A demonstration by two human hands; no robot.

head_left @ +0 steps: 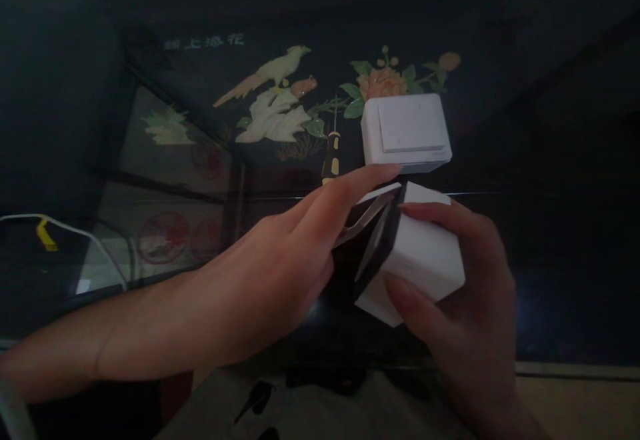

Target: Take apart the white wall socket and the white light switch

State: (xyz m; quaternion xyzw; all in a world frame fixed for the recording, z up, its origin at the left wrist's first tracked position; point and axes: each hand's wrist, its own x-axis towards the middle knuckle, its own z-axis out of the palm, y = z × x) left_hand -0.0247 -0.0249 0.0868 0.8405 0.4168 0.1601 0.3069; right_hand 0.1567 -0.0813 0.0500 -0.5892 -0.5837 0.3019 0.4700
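Observation:
In my right hand (pixel 470 273) I grip a white box (pixel 425 253) with a dark band along its left edge, held tilted. It resembles the wall-switch box beyond it. My left hand (pixel 305 247) is closed around a thin, bent metal tool (pixel 367 219), its tip at the dark edge of the held box. What kind of tool it is, I cannot make out, since my fingers hide most of it. A thin white panel edge (pixel 383 192) shows just above the tool. My left index finger stretches toward the white wall-switch box (pixel 413 127) lying behind.
A screwdriver (pixel 332 157) with a black and yellow handle lies left of the switch box. The glossy black table (pixel 550 247) carries a bird and flower picture (pixel 275 93). A white cable (pixel 85 233) with a yellow tag runs along the left.

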